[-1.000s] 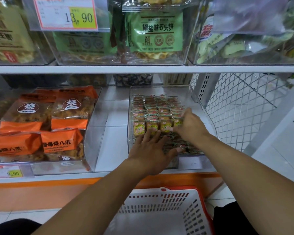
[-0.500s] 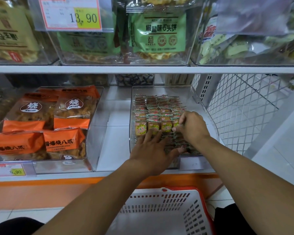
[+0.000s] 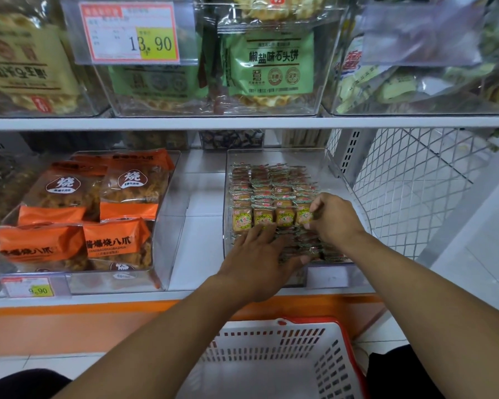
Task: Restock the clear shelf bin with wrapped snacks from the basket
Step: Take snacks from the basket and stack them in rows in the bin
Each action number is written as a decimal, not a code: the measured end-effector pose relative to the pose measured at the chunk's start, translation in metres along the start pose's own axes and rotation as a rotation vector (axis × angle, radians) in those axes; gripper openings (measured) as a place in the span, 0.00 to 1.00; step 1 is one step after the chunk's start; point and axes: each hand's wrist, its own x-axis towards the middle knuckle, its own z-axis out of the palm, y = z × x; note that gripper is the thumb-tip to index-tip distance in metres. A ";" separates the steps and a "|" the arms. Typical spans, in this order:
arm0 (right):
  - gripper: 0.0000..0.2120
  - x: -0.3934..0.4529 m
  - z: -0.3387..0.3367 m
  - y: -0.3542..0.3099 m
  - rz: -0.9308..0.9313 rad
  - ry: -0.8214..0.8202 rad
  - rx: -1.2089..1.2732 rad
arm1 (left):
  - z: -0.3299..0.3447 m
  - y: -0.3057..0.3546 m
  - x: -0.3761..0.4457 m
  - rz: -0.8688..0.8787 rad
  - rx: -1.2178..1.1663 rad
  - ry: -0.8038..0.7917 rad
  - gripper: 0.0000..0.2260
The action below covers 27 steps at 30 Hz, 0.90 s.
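The clear shelf bin (image 3: 333,165) on the lower shelf holds neat rows of small wrapped snacks (image 3: 267,194), with a looser pile of them at its front. My left hand (image 3: 257,254) lies flat on the front pile, fingers straight. My right hand (image 3: 333,217) is curled over the right end of the front upright row and pinches a wrapped snack (image 3: 305,216) there. The white basket (image 3: 274,367) with a red rim sits on the floor below; the part of its inside that I see holds nothing.
A clear bin of orange snack bags (image 3: 81,214) stands to the left on the same shelf. The upper shelf (image 3: 242,122) carries bins of green and tan packets close above my hands. A white wire mesh panel (image 3: 415,191) closes the right side.
My right hand's fingers have curled tighter onto the snack at the right end of the row. My left hand stays flat on the front pile. The view has shifted slightly.
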 end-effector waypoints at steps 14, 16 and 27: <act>0.21 0.000 0.008 -0.002 -0.134 0.018 -0.145 | 0.006 0.001 0.003 -0.089 0.068 -0.068 0.44; 0.23 0.003 0.006 -0.004 -0.125 -0.014 -0.184 | 0.006 0.001 0.004 -0.095 0.067 -0.087 0.43; 0.23 0.003 0.002 -0.005 -0.090 0.010 -0.115 | 0.006 0.003 0.002 -0.086 0.047 -0.060 0.41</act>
